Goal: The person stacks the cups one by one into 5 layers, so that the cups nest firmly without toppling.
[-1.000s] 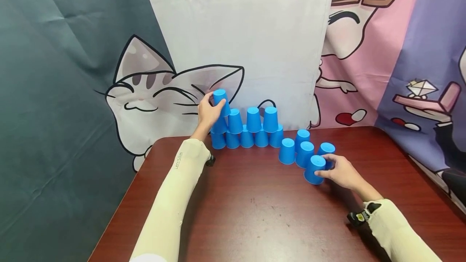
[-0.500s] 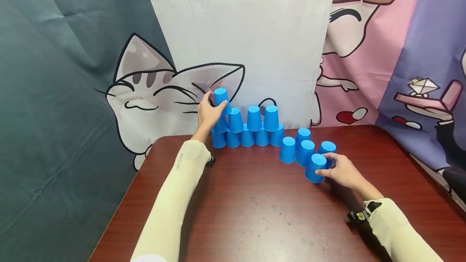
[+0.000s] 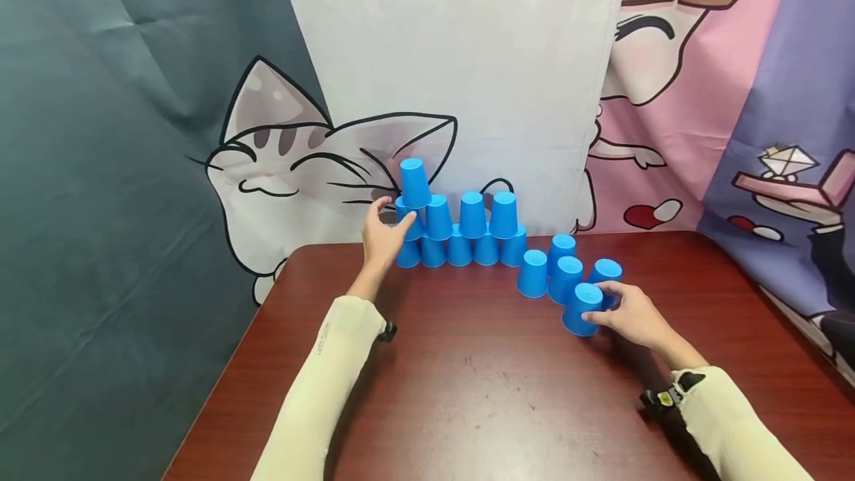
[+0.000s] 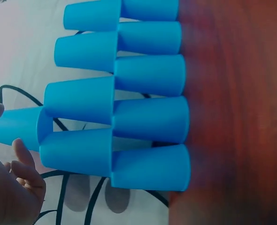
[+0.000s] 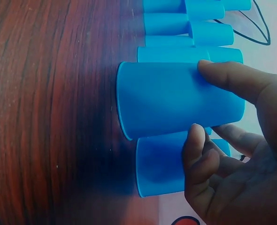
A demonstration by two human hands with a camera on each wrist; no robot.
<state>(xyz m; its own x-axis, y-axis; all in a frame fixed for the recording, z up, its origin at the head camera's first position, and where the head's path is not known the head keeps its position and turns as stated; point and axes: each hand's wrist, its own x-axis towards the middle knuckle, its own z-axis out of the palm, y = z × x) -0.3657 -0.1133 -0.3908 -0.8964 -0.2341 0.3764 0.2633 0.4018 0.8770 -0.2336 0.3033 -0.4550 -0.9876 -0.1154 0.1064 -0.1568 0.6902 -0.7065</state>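
Ten blue cups [image 3: 459, 249] stand mouth-down in a three-tier stack at the far edge of your reddish-brown table [image 3: 467, 407], five below, four above them and a lone top cup [image 3: 415, 182] over the two leftmost of the second row. Your left hand [image 3: 383, 242] is beside that end, thumb and fingers spread wide about the top cup in the wrist view; whether a fingertip touches it, you cannot tell. To the right of the stack are five more inverted cups, and your right hand [image 3: 631, 314] pinches the front cup [image 3: 580, 310] of these between thumb and fingers, with the rear right cup [image 3: 604, 272] just behind it. A printed cloth backdrop [image 3: 521, 58] with a cartoon cat [image 3: 267, 162] hangs behind.
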